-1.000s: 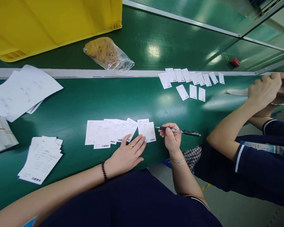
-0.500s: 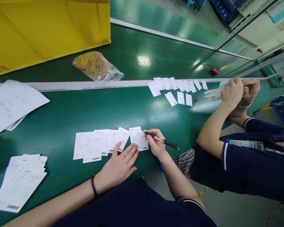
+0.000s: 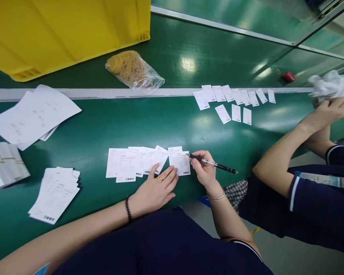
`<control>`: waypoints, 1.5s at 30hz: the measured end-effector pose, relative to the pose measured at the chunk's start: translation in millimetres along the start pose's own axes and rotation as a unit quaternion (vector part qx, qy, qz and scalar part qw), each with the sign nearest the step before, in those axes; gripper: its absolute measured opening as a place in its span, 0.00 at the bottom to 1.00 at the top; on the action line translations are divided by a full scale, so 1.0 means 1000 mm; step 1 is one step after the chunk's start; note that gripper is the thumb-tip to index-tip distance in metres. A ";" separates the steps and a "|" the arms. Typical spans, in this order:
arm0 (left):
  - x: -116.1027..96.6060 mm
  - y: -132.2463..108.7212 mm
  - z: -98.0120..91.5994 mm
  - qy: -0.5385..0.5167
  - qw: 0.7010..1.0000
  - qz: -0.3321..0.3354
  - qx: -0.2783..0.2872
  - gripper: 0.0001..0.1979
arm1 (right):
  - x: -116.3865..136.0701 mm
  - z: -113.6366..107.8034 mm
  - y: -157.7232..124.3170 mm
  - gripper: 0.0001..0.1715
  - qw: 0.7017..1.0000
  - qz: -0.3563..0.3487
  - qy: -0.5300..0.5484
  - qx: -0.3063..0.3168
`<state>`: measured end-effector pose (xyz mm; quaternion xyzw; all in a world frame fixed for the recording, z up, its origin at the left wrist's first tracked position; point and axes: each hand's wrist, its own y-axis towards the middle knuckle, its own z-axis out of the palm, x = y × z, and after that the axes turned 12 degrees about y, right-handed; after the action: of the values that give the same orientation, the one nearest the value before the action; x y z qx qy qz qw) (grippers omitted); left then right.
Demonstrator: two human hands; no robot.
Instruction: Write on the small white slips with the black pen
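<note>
My left hand [image 3: 156, 187] lies flat with its fingers spread, the fingertips on the lower left edge of a white printed card [image 3: 180, 164]. A second card [image 3: 175, 149] shows from beneath that one. Between the fingers of my right hand [image 3: 203, 170] is a black pen [image 3: 218, 165], its tip at the card's upper right corner. To the left, several overlapping printed cards [image 3: 126, 168] form a row, partly touched by my left thumb. Farther left sits a fanned stack of similar cards [image 3: 55, 196].
Banded card bundles [image 3: 8, 164] and large paper sheets [image 3: 37, 114] lie left. A yellow bin [image 3: 74, 34] and a bag of rubber bands [image 3: 134, 70] stand beyond the ledge. Small cards [image 3: 223, 114] lie ahead right. A co-worker's hands [image 3: 332, 107] hold white cloth-like material at right.
The view has shifted left, bringing the banded bundles into sight. The pen tip stays near the card's upper edge. The co-worker's hands have moved, with the white material now raised.
</note>
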<state>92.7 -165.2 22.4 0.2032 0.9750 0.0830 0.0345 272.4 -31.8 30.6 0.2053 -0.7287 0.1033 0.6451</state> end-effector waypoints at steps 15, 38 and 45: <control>-0.001 0.000 -0.003 0.023 0.999 0.002 0.037 0.23 | -0.003 0.008 0.001 0.01 0.990 -0.099 -0.094 0.036; 0.000 0.005 -0.008 0.012 0.998 0.014 0.058 0.22 | -0.011 0.009 -0.001 0.04 0.983 -0.131 -0.105 0.073; -0.001 0.005 -0.007 0.019 0.998 0.017 0.058 0.23 | -0.009 0.010 0.001 0.04 0.979 -0.140 -0.119 0.088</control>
<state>94.6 -161.6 30.0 0.2197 0.9751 0.0309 0.0029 263.6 -33.7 20.5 0.3727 -0.7524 0.0504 0.5409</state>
